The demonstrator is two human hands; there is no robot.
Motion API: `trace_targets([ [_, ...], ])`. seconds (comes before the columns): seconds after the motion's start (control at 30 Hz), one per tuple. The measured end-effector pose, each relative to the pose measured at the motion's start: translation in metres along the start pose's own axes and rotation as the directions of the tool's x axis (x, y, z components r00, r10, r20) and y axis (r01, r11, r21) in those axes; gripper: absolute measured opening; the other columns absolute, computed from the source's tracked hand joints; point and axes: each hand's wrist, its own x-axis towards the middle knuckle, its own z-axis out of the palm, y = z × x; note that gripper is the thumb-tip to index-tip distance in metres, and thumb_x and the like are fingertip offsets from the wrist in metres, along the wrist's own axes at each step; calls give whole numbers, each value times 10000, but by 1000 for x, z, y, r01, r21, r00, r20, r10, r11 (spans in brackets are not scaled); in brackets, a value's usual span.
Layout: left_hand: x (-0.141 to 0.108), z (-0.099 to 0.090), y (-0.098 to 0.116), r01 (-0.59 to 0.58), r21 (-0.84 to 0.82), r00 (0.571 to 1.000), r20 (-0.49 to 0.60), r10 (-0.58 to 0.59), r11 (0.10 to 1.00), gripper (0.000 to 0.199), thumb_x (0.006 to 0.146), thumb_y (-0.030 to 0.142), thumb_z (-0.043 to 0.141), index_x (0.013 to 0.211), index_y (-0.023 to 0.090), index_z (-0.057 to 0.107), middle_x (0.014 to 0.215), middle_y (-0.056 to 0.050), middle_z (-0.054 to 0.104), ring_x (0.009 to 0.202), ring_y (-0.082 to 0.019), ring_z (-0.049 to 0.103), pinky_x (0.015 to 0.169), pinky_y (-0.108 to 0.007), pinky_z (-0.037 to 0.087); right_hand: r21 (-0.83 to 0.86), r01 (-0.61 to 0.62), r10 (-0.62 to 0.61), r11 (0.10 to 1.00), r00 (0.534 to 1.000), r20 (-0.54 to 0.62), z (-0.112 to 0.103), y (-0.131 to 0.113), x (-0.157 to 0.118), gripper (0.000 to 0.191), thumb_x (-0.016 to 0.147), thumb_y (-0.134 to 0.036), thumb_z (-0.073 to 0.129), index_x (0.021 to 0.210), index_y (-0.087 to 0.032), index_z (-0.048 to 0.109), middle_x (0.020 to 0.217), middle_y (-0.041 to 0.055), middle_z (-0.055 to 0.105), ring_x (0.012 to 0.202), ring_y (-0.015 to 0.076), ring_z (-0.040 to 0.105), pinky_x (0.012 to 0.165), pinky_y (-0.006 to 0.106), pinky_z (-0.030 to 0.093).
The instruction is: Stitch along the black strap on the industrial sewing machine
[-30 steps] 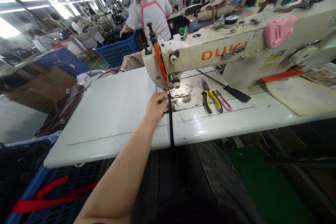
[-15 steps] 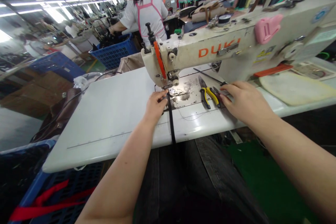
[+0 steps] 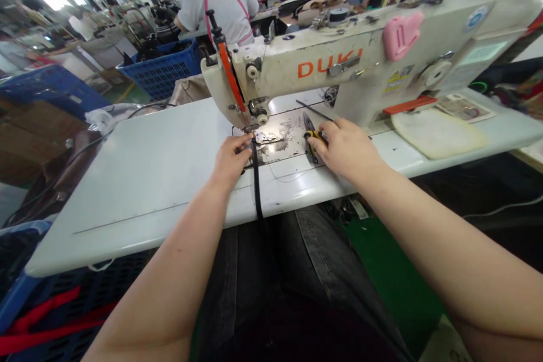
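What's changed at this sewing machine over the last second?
The right hand, out of view at first, has come in from the right and moved left to the pliers; whether it grips them is unclear. The left hand stays at the black strap, below the sewing machine's head.

Black strap (image 3: pixel 257 184): narrow, long; upper end beneath needle area of sewing machine (image 3: pixel 271 82), at fingertips of left hand (image 3: pixel 231 158). Strap runs nearly straight toward near edge of white table (image 3: pixel 148 158), passes over edge; lower end lost against dark trousers (image 3: pixel 307 260). Pliers (image 3: pixel 309 134): dark metal nose, yellow-and-black handles; to right of strap, well apart from it, nose pointing away from person; handles partly hidden by right hand (image 3: pixel 345 147).
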Motion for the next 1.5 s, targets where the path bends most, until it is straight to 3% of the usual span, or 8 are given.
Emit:
trace_targets([
  [0.27,-1,2,2,14,32,999,-35,-13,999,433,698,162,679,1096,215,841,971,-27,677,827,-186,597,886,-359,530,-210,-93,108,973,992,62,-4,44,-1,290,1005,-280,589,1169,-62,687,1160,254,746,1073,373,674,882,435,460],
  [0.6,-2,1,4,25,42,999,-50,-23,999,442,681,133,676,1085,213,838,958,-28,670,867,-198,616,962,-396,524,-182,-88,102,979,992,68,-3,51,2,340,940,-204,545,1174,-32,719,1246,290,682,1005,379,717,813,424,516],
  [0.83,-3,3,8,27,91,997,-68,-21,996,426,675,131,692,1080,195,808,987,-31,650,844,-185,593,920,-368,524,159,-238,217,958,966,140,-27,69,-6,391,908,-289,599,1224,-152,785,1096,181,796,952,340,738,787,414,550],
  [1.07,-31,6,49,66,120,953,-302,-27,991,39,828,202,707,799,203,734,838,-12,587,790,-173,555,781,-299,493,601,-158,14,783,971,238,-33,69,-32,408,938,-401,627,1273,-250,805,943,58,828,716,220,707,772,383,559],
  [1.13,-42,17,67,140,-80,971,-185,-153,987,203,919,275,689,736,188,703,704,1,562,668,-146,512,638,-262,433,654,-165,-10,738,967,255,-32,65,-33,396,930,-406,644,1248,-253,822,964,54,832,708,208,700,787,389,569],
  [1.3,-43,63,103,488,-704,861,290,-418,516,242,1005,242,675,801,113,682,767,-47,637,561,-67,508,488,-173,351,723,-170,-40,669,964,264,-28,61,-26,409,907,-418,688,1254,-251,826,995,63,838,737,213,711,835,416,592],
  [1.4,-28,81,108,508,-818,817,358,-453,271,264,1044,208,642,811,89,680,697,-9,575,509,-32,459,461,-130,339,734,-140,-70,665,966,248,-25,61,-21,411,908,-408,685,1265,-256,823,994,63,842,783,232,728,861,431,600],
  [1.5,-16,91,101,443,-877,835,330,-441,183,370,1110,153,472,830,68,697,649,18,518,460,-6,392,427,-110,278,737,-115,-78,666,972,222,-21,64,-15,405,905,-403,690,1261,-265,826,1007,60,843,849,247,736,875,426,593],
])
